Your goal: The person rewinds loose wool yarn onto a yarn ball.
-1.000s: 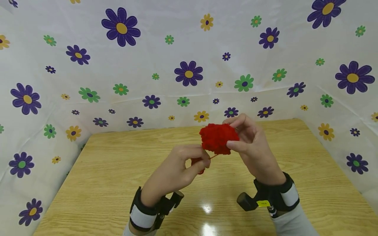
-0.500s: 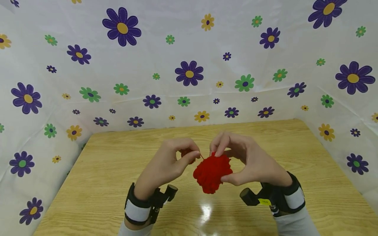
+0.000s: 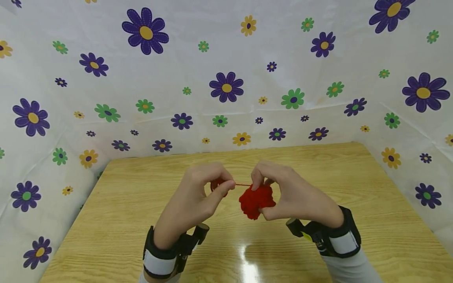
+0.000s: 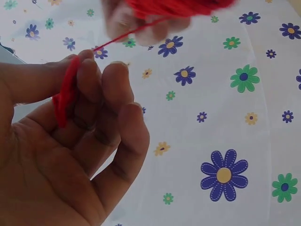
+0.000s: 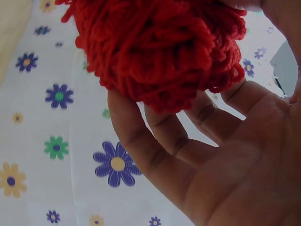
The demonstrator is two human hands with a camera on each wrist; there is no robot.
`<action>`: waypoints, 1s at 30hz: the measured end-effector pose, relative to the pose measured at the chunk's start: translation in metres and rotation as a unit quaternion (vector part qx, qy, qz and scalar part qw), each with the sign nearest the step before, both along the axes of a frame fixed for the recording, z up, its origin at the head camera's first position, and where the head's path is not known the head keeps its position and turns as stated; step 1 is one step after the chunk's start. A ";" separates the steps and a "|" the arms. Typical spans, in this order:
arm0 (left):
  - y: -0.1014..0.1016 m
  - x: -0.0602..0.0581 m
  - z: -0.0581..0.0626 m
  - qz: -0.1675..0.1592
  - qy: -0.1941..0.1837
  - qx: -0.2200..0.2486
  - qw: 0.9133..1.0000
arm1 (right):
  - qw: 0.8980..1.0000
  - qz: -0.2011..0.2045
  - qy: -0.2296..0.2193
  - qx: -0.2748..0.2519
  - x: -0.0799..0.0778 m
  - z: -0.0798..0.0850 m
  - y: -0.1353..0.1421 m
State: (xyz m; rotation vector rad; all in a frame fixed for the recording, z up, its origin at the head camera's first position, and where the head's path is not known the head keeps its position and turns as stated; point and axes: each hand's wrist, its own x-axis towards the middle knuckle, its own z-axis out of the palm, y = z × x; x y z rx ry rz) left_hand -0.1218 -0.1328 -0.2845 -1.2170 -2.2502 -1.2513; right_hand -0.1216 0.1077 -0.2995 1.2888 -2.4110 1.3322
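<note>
A ball of red yarn (image 3: 255,201) hangs over the middle of the table. My right hand (image 3: 301,194) grips it between thumb and fingers; in the right wrist view the wound yarn (image 5: 150,52) rests against several fingertips. To its left, my left hand (image 3: 187,196) pinches a yarn strand (image 3: 243,184) between thumb and index finger. That strand runs nearly level and taut to the ball. A small loop of the same yarn (image 4: 66,92) lies inside the left fingers, partly covered by the thumb.
Beneath both hands is a wood-grain table (image 3: 141,228), with a bright reflection near its front. A white cloth with printed flowers (image 3: 226,51) stands behind it and along both sides. Each wrist wears a strapped camera mount.
The right hand first lowered the ball and turned it over, then raised it slightly. My left hand drew leftward, so a longer strand now stretches between the hands.
</note>
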 end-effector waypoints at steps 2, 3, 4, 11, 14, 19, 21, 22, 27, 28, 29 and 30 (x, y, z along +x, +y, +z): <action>0.001 0.003 0.002 -0.003 0.011 0.000 1.000 | 0.999 -0.029 0.012 0.013 -0.002 -0.002 0.000; 0.001 0.005 0.003 -0.003 0.015 0.000 1.000 | 0.999 -0.043 0.016 0.018 -0.003 -0.003 0.000; 0.001 0.007 0.004 -0.003 0.018 -0.001 1.000 | 0.998 -0.056 0.017 0.022 -0.005 -0.003 0.001; 0.003 0.017 0.009 -0.011 0.023 -0.015 1.000 | 0.990 -0.138 0.025 0.029 -0.013 -0.009 0.005; 0.003 0.023 0.012 -0.018 0.016 -0.020 1.000 | 0.984 -0.173 0.029 0.028 -0.017 -0.011 0.007; 0.006 0.032 0.015 -0.042 0.018 -0.027 0.999 | 0.975 -0.221 0.016 0.004 -0.021 -0.012 0.009; 0.008 0.035 0.016 -0.056 0.022 -0.036 0.998 | 0.971 -0.237 0.004 -0.012 -0.023 -0.012 0.009; 0.009 0.036 0.016 -0.062 0.023 -0.043 0.997 | 0.969 -0.244 -0.002 -0.022 -0.023 -0.012 0.010; 0.013 0.039 0.015 -0.081 0.017 -0.076 0.994 | 0.959 -0.270 -0.031 -0.083 -0.021 -0.011 0.010; 0.014 0.040 0.014 -0.081 0.016 -0.080 0.993 | 0.957 -0.271 -0.035 -0.095 -0.021 -0.010 0.010; 0.014 0.040 0.014 -0.080 0.012 -0.082 0.993 | 0.956 -0.272 -0.038 -0.106 -0.020 -0.010 0.010; 0.014 0.040 0.014 -0.080 0.006 -0.084 0.993 | 0.955 -0.271 -0.040 -0.117 -0.020 -0.009 0.010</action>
